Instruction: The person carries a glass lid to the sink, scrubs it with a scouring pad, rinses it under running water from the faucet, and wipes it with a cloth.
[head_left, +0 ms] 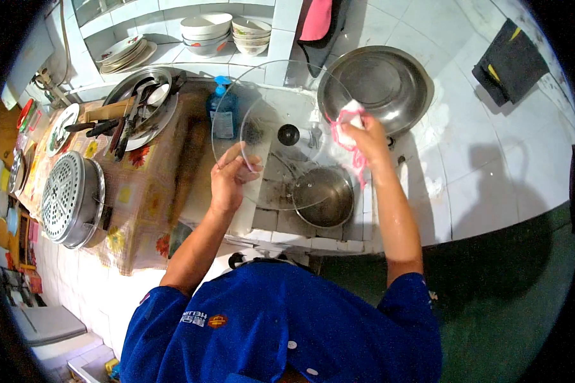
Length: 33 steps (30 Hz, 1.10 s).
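Observation:
My left hand [232, 175] grips the lower left edge of a large clear round plate [271, 89], which has an inner ring and is seen through. The plate is held up over the sink area. In my right hand [367, 134] is a pink-and-white cloth [348, 121], bunched in closed fingers by the plate's right edge. A strand of the cloth hangs down. Below the plate sits a metal pot [326, 198], partly seen through it. A dark round drain [288, 135] also shows through the plate.
A wide steel basin [380, 83] leans on the tiled counter behind my right hand. A blue pump bottle [224, 112] stands left of the sink. Utensils [134, 115] and a perforated steamer pot [70, 198] rest on a patterned tablecloth [137, 236]. Stacked bowls [206, 29] fill a shelf.

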Motion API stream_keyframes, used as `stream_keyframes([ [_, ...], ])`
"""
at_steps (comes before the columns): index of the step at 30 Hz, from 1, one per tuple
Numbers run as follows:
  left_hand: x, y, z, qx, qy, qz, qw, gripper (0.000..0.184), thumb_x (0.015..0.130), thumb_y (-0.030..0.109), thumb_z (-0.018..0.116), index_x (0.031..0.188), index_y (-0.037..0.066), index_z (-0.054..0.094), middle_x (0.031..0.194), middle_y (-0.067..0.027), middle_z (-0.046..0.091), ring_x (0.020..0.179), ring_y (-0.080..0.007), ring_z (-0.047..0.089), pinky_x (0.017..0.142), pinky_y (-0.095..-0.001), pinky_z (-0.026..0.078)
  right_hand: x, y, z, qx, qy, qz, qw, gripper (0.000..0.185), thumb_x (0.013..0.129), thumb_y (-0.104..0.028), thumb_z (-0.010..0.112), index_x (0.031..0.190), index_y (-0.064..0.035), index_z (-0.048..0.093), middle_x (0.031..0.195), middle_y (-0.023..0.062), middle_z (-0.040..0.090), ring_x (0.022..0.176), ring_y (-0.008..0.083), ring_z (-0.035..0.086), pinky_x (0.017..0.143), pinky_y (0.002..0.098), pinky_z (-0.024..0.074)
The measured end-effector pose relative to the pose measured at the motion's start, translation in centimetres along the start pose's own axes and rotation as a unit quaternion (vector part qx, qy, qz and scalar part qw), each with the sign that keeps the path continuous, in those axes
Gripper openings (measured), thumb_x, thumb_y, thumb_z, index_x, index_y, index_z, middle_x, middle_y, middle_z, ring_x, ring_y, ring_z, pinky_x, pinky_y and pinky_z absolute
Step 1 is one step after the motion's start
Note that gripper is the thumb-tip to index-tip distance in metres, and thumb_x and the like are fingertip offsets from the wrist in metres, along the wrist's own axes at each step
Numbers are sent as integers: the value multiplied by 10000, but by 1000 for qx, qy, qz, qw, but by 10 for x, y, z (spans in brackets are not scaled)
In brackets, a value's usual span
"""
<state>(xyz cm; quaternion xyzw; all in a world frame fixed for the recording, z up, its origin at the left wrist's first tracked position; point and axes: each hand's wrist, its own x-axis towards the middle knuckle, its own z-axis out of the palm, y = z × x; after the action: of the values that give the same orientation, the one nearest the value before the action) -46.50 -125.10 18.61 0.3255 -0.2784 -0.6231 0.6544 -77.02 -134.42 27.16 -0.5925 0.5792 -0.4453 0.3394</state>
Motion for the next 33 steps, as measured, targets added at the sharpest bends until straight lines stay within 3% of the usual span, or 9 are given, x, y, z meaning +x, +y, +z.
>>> stream_keyframes([
  [2, 1, 1, 1, 8, 1, 9, 1000, 392, 906, 127, 489, 1283, 21, 513, 961, -177, 681, 811, -248, 664, 721, -367, 529, -25, 23, 5, 233, -42, 83, 968, 273, 781, -156, 717, 1011, -25, 649, 944, 74, 674, 830, 183, 652, 778, 342, 524],
  [4, 3, 4, 5, 20, -5, 17, 1000, 402, 906, 127, 482, 1291, 14, 506, 977, -174, 678, 808, -242, 659, 726, -365, 523, -54, 20, 18, 311, 13, 221, 924, 233, 804, -127, 703, 1010, -30, 652, 938, 73, 673, 830, 202, 659, 764, 355, 541],
  [9, 5, 7, 18, 53, 11, 23, 998, 433, 899, 143, 495, 1310, 5, 491, 993, -172, 674, 822, -228, 648, 744, -350, 511, -82, 61, 43, 473, -58, 197, 857, 239, 814, -107, 714, 1031, -38, 643, 975, 60, 669, 873, 198, 655, 766, 330, 535],
  [17, 15, 23, 21, 132, -48, 36, 989, 541, 864, 216, 536, 1358, 10, 456, 1028, -160, 673, 873, -209, 634, 776, -345, 493, -97, 72, 75, 538, 42, 164, 826, 272, 867, -79, 646, 1129, -36, 586, 1058, 87, 639, 974, 222, 628, 885, 380, 504],
  [20, 12, 28, 27, 128, -104, 24, 986, 637, 852, 274, 582, 1413, 39, 392, 1163, -172, 623, 985, -232, 614, 827, -350, 485, -99, 76, 84, 574, 73, 167, 798, 276, 872, -112, 653, 1132, -45, 589, 1067, 80, 638, 992, 221, 619, 894, 383, 498],
  [23, -1, -1, 33, 92, -183, 48, 978, 870, 799, 364, 708, 1488, 112, 240, 1359, -183, 476, 1125, -290, 557, 921, -419, 470, -99, 68, 97, 599, 94, 157, 780, 238, 893, -139, 635, 1112, -53, 606, 1065, 71, 640, 999, 217, 610, 911, 383, 486],
  [26, -22, -36, 45, 99, -150, -27, 983, 750, 867, 122, 634, 1481, 101, 203, 1258, -194, 560, 1070, -253, 593, 840, -366, 525, -103, 61, 108, 622, 106, 157, 760, 234, 911, -140, 613, 1128, -56, 596, 1073, 63, 635, 991, 214, 608, 915, 377, 479],
  [27, -23, -40, 50, 73, -133, -6, 988, 654, 879, 2, 544, 1452, 76, 236, 1156, -199, 622, 989, -238, 633, 790, -334, 541, -104, 62, 112, 626, 100, 153, 758, 247, 901, -141, 627, 1135, -68, 593, 1083, 56, 632, 1002, 211, 607, 917, 379, 481],
  [33, 4, 7, 31, 193, -170, 29, 966, 631, 823, 35, 505, 1420, 48, 303, 974, -195, 678, 808, -232, 671, 726, -326, 541, -80, 60, 76, 615, 68, 179, 765, 226, 904, -127, 620, 1113, -45, 596, 1060, 83, 637, 972, 226, 627, 857, 386, 521],
])
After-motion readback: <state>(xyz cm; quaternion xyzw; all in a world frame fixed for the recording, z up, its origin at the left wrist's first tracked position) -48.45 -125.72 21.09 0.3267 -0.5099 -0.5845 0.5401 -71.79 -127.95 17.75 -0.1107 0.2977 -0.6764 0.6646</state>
